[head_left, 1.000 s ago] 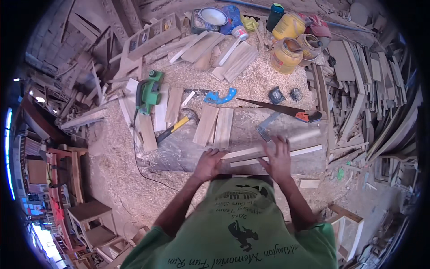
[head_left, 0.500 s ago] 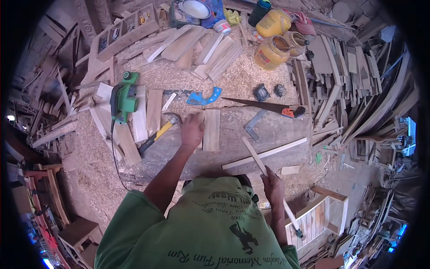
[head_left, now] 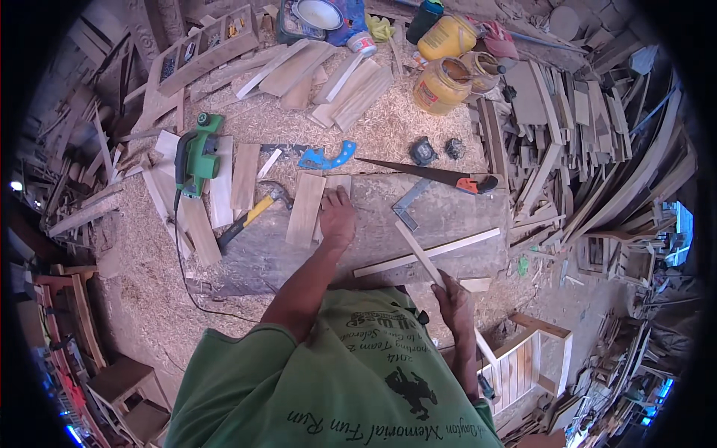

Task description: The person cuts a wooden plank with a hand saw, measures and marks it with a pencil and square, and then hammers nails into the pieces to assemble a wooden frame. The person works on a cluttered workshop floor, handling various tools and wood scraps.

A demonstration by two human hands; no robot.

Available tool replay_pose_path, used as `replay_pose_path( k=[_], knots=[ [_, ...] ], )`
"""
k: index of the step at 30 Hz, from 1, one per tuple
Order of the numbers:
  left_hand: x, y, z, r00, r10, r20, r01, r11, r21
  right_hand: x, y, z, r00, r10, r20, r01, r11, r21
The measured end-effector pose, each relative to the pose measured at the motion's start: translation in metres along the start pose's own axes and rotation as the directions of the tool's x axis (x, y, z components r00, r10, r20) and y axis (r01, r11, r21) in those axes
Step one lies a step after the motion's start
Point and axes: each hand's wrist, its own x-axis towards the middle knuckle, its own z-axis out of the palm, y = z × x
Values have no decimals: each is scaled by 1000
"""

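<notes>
My left hand (head_left: 338,222) lies over a short wooden board (head_left: 340,181) on the workbench, fingers stretched out and apart; the hand hides the board's lower part. Just left of it is another flat board (head_left: 306,209), tilted slightly. In my closed right hand (head_left: 454,300) is a long thin wooden strip (head_left: 418,252), slanting from the bench down past my forearm. A second strip (head_left: 426,252) rests near the bench's front edge. The claw hammer (head_left: 258,211) with a yellow and black handle sits left of the boards.
A green electric planer (head_left: 200,160) with a trailing cord stands on boards at left. A blue-handled saw (head_left: 328,155), handsaw (head_left: 433,173), try square (head_left: 411,205) and tape measure (head_left: 423,151) lie across the bench. Yellow jars (head_left: 442,86) stand behind. A slatted wooden frame (head_left: 530,362) is at lower right.
My left hand has moved right and slightly down, from one board to the next to it. The left board now shows almost whole, shifted left. My right hand still holds the strip.
</notes>
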Motion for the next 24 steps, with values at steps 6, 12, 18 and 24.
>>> replay_pose_path(
  k=[6,12,18,24],
  knots=[
    [9,-42,-42,818,-18,575,570,166,-805,17,27,-34,1000,11,5,-11,998,60],
    [-18,14,-78,955,-40,294,268,-311,-912,66,27,-53,993,-115,2,114,984,140],
    [-6,33,-91,900,110,422,416,72,-906,122,1,-68,927,-375,-20,375,921,102],
    [-5,45,-87,933,245,265,255,73,-964,179,-24,-52,808,-589,24,589,808,1]
  ],
)
